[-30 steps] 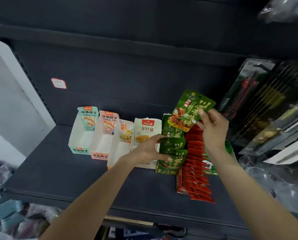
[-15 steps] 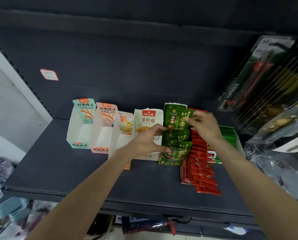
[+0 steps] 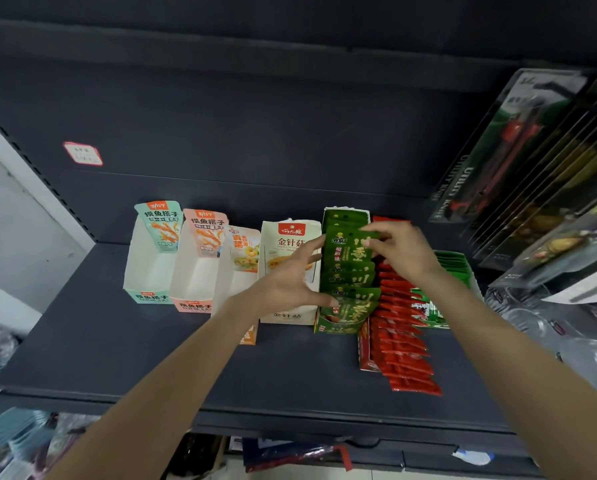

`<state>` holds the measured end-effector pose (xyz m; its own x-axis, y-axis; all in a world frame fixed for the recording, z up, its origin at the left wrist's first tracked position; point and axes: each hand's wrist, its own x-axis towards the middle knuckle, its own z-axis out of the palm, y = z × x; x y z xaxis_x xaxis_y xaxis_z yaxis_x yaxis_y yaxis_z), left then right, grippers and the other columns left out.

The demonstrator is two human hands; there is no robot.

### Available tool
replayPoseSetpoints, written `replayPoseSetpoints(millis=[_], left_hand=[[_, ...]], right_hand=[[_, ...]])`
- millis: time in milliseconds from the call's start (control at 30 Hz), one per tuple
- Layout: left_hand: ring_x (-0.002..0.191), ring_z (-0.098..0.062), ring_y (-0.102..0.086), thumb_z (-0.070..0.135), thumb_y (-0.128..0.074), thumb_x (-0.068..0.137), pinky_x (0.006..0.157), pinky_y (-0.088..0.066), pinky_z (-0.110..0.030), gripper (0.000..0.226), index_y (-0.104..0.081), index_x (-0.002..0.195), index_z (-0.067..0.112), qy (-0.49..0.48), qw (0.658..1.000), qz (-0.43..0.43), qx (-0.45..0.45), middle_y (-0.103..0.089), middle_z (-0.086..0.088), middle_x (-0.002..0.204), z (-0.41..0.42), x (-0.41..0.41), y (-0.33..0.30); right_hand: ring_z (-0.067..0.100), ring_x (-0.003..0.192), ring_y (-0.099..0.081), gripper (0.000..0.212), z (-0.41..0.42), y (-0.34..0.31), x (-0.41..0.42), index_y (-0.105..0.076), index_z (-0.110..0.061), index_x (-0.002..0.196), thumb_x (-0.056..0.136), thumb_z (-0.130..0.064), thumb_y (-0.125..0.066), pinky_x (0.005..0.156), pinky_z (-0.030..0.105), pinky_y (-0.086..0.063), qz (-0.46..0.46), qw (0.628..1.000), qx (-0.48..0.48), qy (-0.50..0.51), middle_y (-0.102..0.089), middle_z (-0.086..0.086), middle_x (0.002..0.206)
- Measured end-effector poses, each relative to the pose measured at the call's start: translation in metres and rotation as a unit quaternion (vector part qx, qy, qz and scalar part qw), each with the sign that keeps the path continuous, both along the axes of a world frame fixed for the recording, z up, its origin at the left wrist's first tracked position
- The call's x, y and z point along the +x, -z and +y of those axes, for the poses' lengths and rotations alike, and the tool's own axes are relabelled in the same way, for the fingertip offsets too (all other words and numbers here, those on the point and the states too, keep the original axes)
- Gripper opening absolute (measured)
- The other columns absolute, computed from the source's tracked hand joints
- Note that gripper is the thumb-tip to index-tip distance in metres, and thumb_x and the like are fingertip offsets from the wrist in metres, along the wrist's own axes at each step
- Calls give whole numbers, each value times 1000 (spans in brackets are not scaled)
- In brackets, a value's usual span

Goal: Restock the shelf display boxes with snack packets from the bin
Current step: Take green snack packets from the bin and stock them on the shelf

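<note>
While the right hand point(image 3: 402, 252) pinches a green packet point(image 3: 350, 244) into the green display box point(image 3: 328, 323), the left hand point(image 3: 290, 282) — fingers loosely spread — steadies the row.

A dark grey shelf point(image 3: 124, 348) carries a row of display boxes. Left of the left hand point(image 3: 290, 282) stand a teal box point(image 3: 151, 268), a pink box point(image 3: 200, 275) and an orange-trimmed box point(image 3: 236, 289), touching side by side. Under that hand sits a white box point(image 3: 286, 261). Between the hands stands a green box point(image 3: 345, 306); below the right hand point(image 3: 401, 251) lies a red box point(image 3: 394, 341), another green-packet box point(image 3: 446, 289) to its right.
</note>
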<state>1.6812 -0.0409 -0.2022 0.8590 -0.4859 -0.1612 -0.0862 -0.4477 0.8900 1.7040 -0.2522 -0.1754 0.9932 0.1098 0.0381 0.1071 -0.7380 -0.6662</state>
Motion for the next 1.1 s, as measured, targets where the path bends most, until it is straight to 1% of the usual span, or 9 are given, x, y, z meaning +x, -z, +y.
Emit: replayPoseSetpoints(millis=[133,267,333,533,633,767,933,1033,1100], left_hand=[[134,-5,-31,16,-83,68,111,-29,-29,105,-15,146,31,1,1000,10,-8,-29,12,149,-1,-1,0],[136,-8,-30,18,-82,69,114,-29,-37,104,-15,147,31,1,1000,23,-6,-29,11,150,0,-2,3],[137,-9,-29,20,-83,68,114,-28,-38,104,-16,147,31,-3,1000,27,-9,-29,11,150,0,-3,5],[136,-4,-26,24,-84,66,112,-26,-30,105,-16,147,32,-12,1000,13,-17,-29,10,150,1,-4,1],[136,-6,-28,28,-84,66,113,-28,-33,103,-20,147,31,-8,1000,14,-2,-31,8,149,0,-3,2],[135,-7,-31,28,-81,70,113,-28,-32,94,-25,146,26,-13,1000,24,5,-36,6,146,-1,-4,3],[127,-5,-38,31,-68,84,104,-34,-27,67,-34,141,26,-39,999,23,-22,-41,8,139,-3,-10,-2],[115,-13,-53,25,-60,90,98,-44,-32,45,-46,133,20,-101,994,-45,-15,-52,2,132,-5,-11,-5],[101,-13,-59,19,-57,93,89,-48,-27,34,-52,126,15,-129,988,-89,-12,-58,0,123,-7,-13,-9]], right_hand=[[15,74,-67,25,0,4,3,-66,-17,115,90,-17,-61,74,41,-56,-16,999,-38,4,-71,5,94],[20,98,-65,27,4,10,6,-66,-23,116,90,-24,-61,87,43,-52,10,992,-127,-5,-69,3,113],[19,101,-64,25,3,10,6,-68,-23,113,89,-25,-63,88,42,-52,20,993,-114,-9,-69,1,113],[11,72,-65,16,-3,7,-7,-71,-19,100,90,-13,-61,56,18,-52,-7,999,40,27,-67,-3,81],[13,74,-68,17,-1,11,-5,-72,-19,102,89,-13,-62,68,32,-57,-14,999,-5,28,-72,3,89],[17,103,-65,22,0,12,-7,-71,-19,108,88,-14,-63,92,39,-51,-21,995,-99,-8,-71,1,109],[11,92,-63,20,3,4,-14,-70,-21,109,90,-20,-61,85,39,-54,-1,999,-25,22,-70,-4,100],[6,91,-59,22,15,-1,-23,-68,-18,112,92,-17,-59,81,19,-47,-40,998,-7,49,-67,-1,104],[7,93,-57,23,26,-4,-31,-67,-17,113,92,-16,-58,77,10,-38,-62,997,-7,45,-64,2,107]])
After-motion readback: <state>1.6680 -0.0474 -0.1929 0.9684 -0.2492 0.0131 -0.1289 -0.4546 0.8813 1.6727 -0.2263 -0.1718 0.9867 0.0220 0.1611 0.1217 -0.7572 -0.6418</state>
